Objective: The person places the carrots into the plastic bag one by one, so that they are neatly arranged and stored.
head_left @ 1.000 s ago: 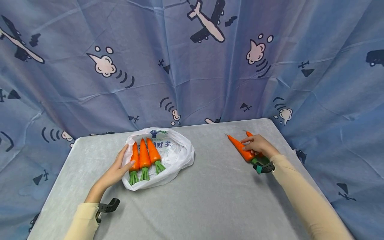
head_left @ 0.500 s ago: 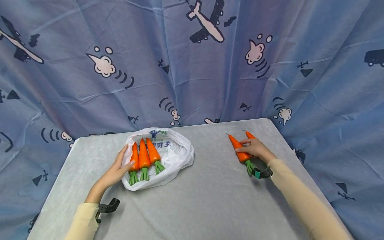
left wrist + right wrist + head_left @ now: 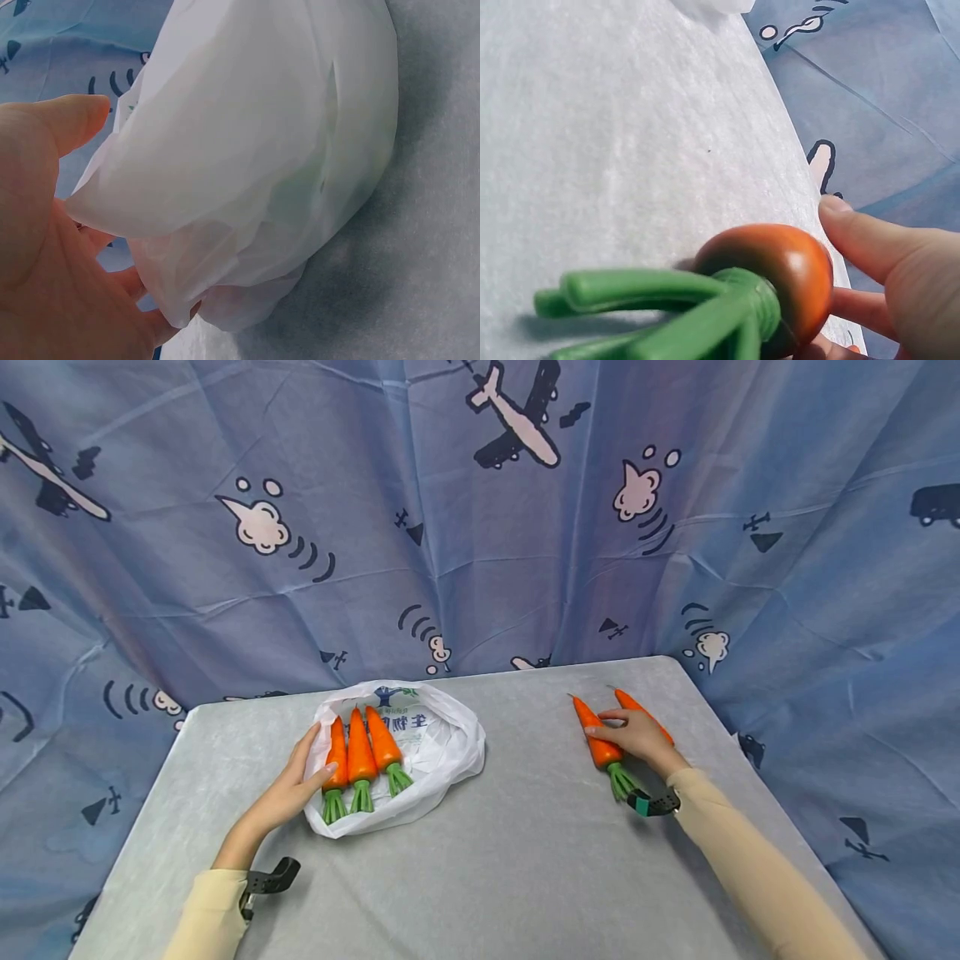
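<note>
Three orange carrots with green stalks, among them the middle carrot [image 3: 361, 752], lie in an open white plastic bag [image 3: 461, 760] at the left. My left hand [image 3: 288, 785] rests at the bag's left side, thumb over the rim by the nearest carrot. In the left wrist view its thumb stands well apart from the fingers, which touch the bag. At the right, my right hand [image 3: 637, 735] grips another carrot [image 3: 603, 753], thumb across it; some fingers are hidden. The right wrist view shows that carrot's thick end [image 3: 799, 262] and green stalks [image 3: 660, 289] close up.
One more carrot [image 3: 628, 700] lies just beyond the right hand, partly covered by it. The grey-white table [image 3: 480, 877] ends at a back edge in front of a blue patterned curtain [image 3: 450, 527].
My right hand has drawn its carrot slightly left and turned it, so its green stalks now show and more of the carrot behind is uncovered. The left hand and bag look unchanged.
</note>
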Demonstrator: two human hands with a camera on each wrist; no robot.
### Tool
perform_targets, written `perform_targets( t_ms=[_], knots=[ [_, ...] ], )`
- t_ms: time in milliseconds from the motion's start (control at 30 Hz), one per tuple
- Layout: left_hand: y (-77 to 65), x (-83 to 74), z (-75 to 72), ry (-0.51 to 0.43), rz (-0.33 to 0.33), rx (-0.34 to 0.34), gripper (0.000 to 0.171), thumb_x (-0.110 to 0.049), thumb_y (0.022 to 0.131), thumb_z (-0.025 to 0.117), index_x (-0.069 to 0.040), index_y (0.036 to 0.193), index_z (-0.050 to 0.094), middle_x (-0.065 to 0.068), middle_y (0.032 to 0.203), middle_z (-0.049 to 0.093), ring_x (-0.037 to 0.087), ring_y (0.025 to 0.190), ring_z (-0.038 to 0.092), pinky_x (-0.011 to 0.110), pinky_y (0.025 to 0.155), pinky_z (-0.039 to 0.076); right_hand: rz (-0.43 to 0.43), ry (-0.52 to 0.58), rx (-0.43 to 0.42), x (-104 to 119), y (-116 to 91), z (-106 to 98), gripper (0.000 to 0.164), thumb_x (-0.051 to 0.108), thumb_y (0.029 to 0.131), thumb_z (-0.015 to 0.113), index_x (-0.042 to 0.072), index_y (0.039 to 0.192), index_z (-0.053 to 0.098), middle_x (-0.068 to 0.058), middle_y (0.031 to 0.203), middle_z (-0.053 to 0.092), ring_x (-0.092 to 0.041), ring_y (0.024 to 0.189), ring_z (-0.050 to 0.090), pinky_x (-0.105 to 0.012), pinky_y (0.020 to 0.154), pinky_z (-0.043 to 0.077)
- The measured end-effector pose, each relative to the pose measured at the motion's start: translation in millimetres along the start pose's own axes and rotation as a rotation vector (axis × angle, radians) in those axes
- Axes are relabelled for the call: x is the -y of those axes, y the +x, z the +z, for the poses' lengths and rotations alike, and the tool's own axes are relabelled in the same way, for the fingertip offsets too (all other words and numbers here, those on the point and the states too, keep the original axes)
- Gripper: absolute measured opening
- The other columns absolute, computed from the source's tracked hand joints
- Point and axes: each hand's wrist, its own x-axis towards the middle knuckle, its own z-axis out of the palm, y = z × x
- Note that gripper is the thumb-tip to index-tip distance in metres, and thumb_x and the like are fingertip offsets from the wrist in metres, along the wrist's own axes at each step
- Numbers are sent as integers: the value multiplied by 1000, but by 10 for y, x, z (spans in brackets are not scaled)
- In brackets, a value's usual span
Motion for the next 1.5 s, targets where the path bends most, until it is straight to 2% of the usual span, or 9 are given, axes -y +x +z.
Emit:
perform_targets(
  t_ms=[300,367,500,600,700,800,900,1000,1500],
  knots=[
    [-1,4,-1,0,-1,-1,83,-31,102,52,-13,160,-4,27,164,-4,52,150,0,74,115,7,-36,15,4,13,-68,41,74,51,91,65,4,146,48,-29,143,49,-38,116,54,-48,95,49],
    [0,6,-1,0,0,-1,83,-31,102,53,-13,160,-4,27,164,-3,52,150,0,74,115,7,-39,25,11,9,-62,54,73,50,92,65,6,147,46,-29,145,48,-38,117,53,-48,96,49],
    [1,13,1,-5,1,0,84,-30,101,54,-14,160,-4,27,165,-3,52,150,0,75,115,7,-22,51,41,3,-60,61,75,51,93,62,8,150,42,-29,152,40,-44,132,45,-57,108,42],
    [-1,15,3,-6,2,1,84,-30,101,54,-15,160,-4,26,165,-4,51,151,0,75,115,7,6,77,74,3,-68,52,77,53,93,62,9,152,39,-29,154,37,-44,134,42,-59,110,40],
    [-3,15,3,-7,4,-1,84,-30,101,54,-14,160,-4,26,165,-4,51,151,0,75,115,7,29,92,94,8,-68,44,76,51,93,62,11,152,39,-30,151,40,-40,128,46,-53,105,45],
    [-3,14,2,-7,5,-2,84,-30,101,54,-14,160,-4,26,165,-3,51,151,0,75,115,7,32,97,101,8,-66,46,74,49,93,63,11,152,40,-30,149,43,-35,120,50,-42,94,50],
    [-3,12,2,-5,5,-2,84,-29,101,54,-14,160,-3,26,165,-3,51,151,0,75,115,7,31,100,105,3,-61,55,74,50,93,63,11,152,40,-30,149,43,-31,116,52,-30,83,51],
    [-3,9,1,-4,4,-1,84,-29,101,54,-14,160,-3,26,165,-3,51,151,0,75,115,8,33,115,108,-3,-60,63,75,51,93,63,12,152,39,-30,150,42,-29,112,52,-24,75,50],
    [1,34,5,-15,10,3,86,-26,100,56,-14,160,-4,26,165,-2,53,150,2,76,114,9,26,155,99,-12,-61,75,75,46,91,67,11,152,40,-28,138,50,-21,94,55,-23,69,52]
  ],
)
